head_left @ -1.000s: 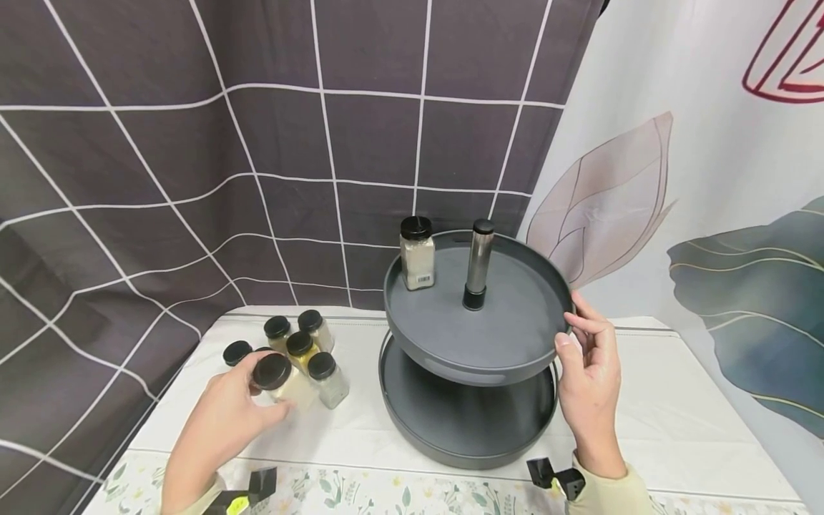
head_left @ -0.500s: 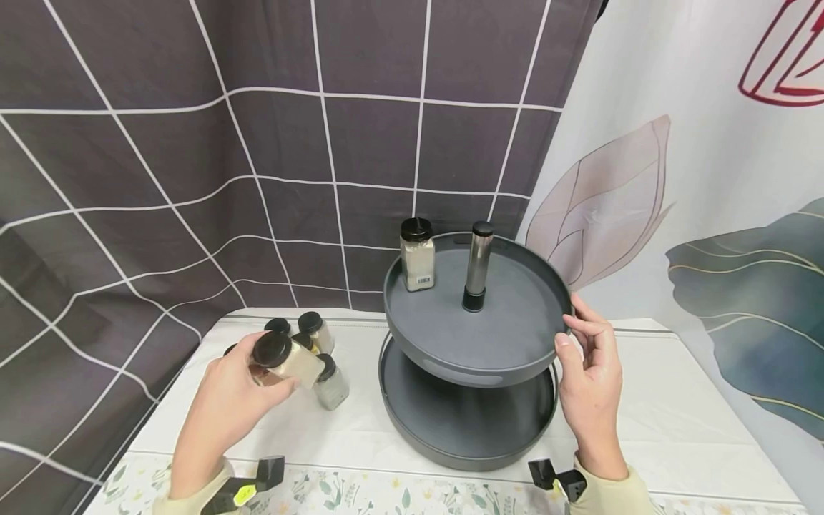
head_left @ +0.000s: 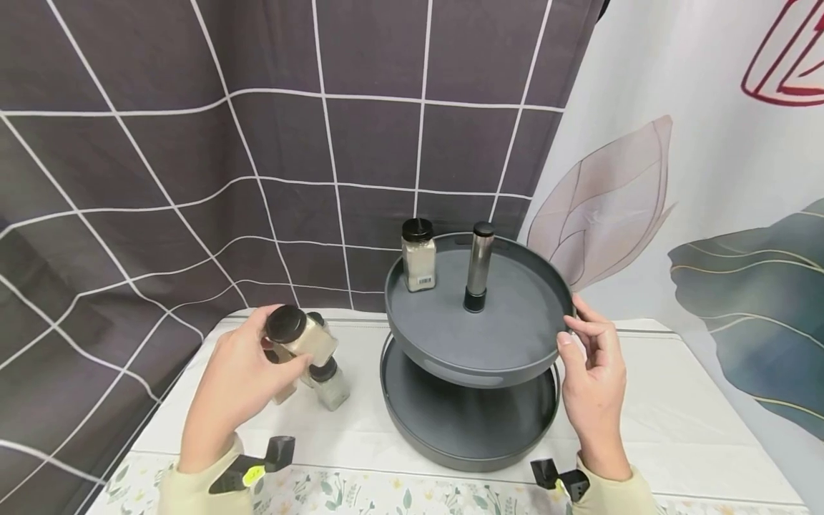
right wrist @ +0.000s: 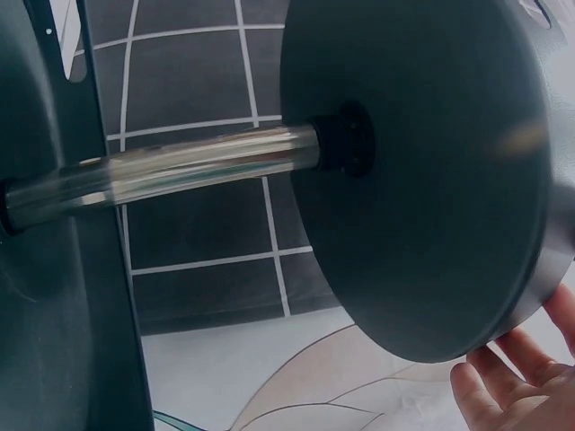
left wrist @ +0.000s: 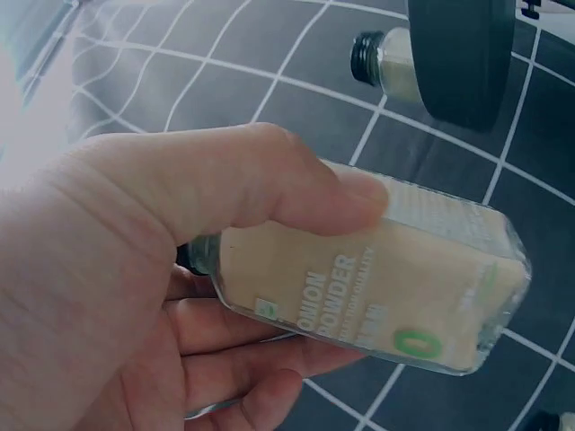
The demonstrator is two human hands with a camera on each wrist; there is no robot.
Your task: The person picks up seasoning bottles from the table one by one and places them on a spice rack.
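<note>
Left first: my left hand [head_left: 234,375] has the onion powder jar [left wrist: 386,278], fingers wrapped round it, thumb along one face, tilted with lid to the left, off the worktop [head_left: 676,408]. Part of another jar [head_left: 285,394] shows under my hand; can't tell if I'm gripping that too. Just right, a glass jar [head_left: 332,392], black lid on, stands on the worktop; a further jar [head_left: 315,317] behind is mostly hidden.

Middle: two-tier stand [head_left: 470,463]. Upper tray [head_left: 444,332] carries a pale powder jar [head_left: 420,266] upright at its far left, left of the centre post [head_left: 479,268].

Right: my right hand [head_left: 594,375] pinches the upper tray's right rim, fingers and thumb, probably steadying it.

Step in hand, my read: jar transfer to the stand, lifted but not placed. Next move likely calls for a swing right, jar turned upright, base clear of the rim, then down near the powder jar, tray held from turning.
</note>
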